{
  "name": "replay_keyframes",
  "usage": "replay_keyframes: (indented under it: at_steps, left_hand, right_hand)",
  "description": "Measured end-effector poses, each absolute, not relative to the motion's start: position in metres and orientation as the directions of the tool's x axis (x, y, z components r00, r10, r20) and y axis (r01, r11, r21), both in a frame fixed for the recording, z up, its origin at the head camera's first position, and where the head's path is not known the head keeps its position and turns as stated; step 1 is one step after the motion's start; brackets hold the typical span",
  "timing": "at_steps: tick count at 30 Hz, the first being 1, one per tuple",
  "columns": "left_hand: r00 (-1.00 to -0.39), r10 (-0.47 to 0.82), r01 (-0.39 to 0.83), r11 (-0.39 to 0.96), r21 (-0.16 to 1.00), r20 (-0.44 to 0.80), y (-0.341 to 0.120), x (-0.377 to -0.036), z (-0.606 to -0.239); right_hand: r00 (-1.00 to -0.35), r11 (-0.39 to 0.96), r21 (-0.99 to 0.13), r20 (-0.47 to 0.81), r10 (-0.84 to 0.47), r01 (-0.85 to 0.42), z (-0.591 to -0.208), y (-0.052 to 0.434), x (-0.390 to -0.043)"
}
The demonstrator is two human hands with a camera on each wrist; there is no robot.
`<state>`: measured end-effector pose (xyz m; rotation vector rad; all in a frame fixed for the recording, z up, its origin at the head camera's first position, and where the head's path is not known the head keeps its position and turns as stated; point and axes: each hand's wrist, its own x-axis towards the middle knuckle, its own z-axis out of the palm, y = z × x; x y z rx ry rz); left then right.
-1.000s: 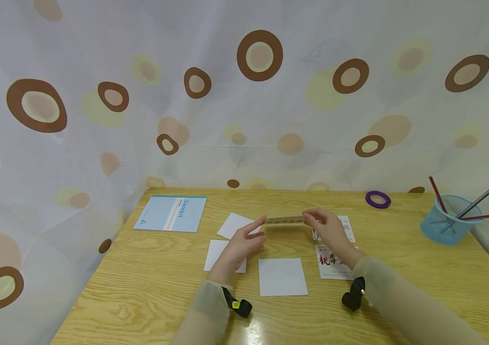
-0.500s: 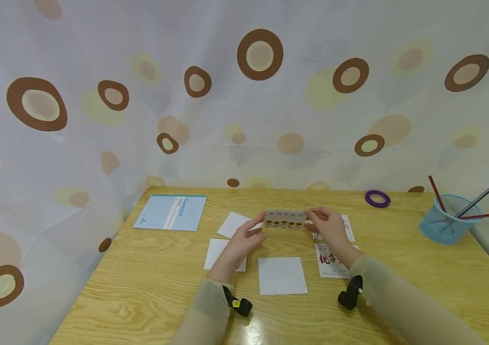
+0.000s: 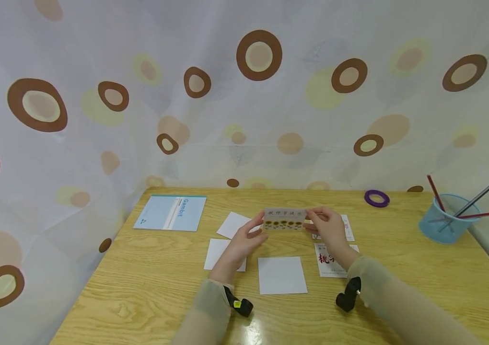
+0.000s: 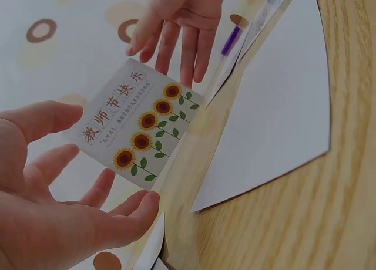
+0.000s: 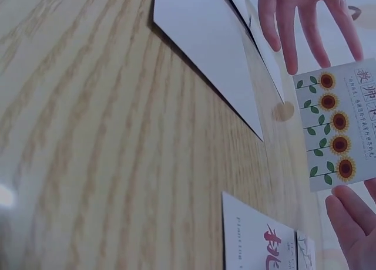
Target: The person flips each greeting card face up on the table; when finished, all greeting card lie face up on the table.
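A small rectangular card printed with sunflowers (image 3: 285,219) was held upright above the wooden counter (image 3: 141,282), pinched at one end by the right hand (image 3: 328,227). The left hand (image 3: 244,239) was spread loosely at the other end. White paper squares (image 3: 281,274), a blue notebook (image 3: 171,212), a purple tape ring (image 3: 377,198) and a blue pencil cup (image 3: 447,225) lay around.

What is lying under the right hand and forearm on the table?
Under the right hand lie two printed cards: the far card and a near card with red characters. The hand and sleeve cover part of each, so the print cannot be read whole.
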<state>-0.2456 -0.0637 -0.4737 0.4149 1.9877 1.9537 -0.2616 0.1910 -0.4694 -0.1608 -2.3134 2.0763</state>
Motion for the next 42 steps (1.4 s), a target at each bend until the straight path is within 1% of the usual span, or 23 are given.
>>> replay_keyframes:
  at_steps: [5, 11, 21, 24, 27, 30, 33, 42]
  left_hand:
    - [-0.914, 0.404, -0.032, 0.041, 0.999, -0.046, -0.062, -0.245, -0.473]
    - [-0.921, 0.381, -0.056, 0.066, 0.996, -0.077, -0.060, -0.245, -0.473]
    - [-0.927, 0.366, -0.066, 0.060, 0.996, -0.083, -0.059, -0.244, -0.474]
    - [-0.928, 0.360, -0.085, 0.054, 0.995, -0.098, -0.059, -0.244, -0.474]
    - [-0.929, 0.353, -0.097, 0.054, 0.994, -0.110, -0.058, -0.244, -0.474]
    - [-0.930, 0.347, -0.110, 0.053, 0.993, -0.121, -0.057, -0.245, -0.474]
    - [-0.928, 0.348, -0.123, 0.041, 0.991, -0.130, -0.056, -0.246, -0.474]
    - [-0.916, 0.366, -0.173, 0.003, 0.985, -0.162, -0.054, -0.247, -0.476]
  right_hand:
    - [-0.995, 0.087, -0.995, -0.047, 0.091, 0.055, -0.471, 0.191, -0.259]
    - [-0.996, 0.125, -0.992, -0.022, 0.081, 0.032, -0.473, 0.191, -0.256]
    - [-0.997, 0.265, -0.964, 0.045, 0.060, -0.027, -0.479, 0.193, -0.254]
    - [-0.995, 0.342, -0.938, 0.077, 0.058, -0.052, -0.480, 0.194, -0.253]
    - [-0.990, 0.450, -0.888, 0.130, 0.052, -0.093, -0.480, 0.196, -0.253]
    - [-0.983, 0.525, -0.840, 0.181, 0.031, -0.138, -0.481, 0.198, -0.253]
    - [-0.978, 0.554, -0.815, 0.207, 0.003, -0.171, -0.481, 0.199, -0.253]
    - [-0.984, 0.605, -0.780, 0.173, -0.036, -0.160, -0.484, 0.200, -0.253]
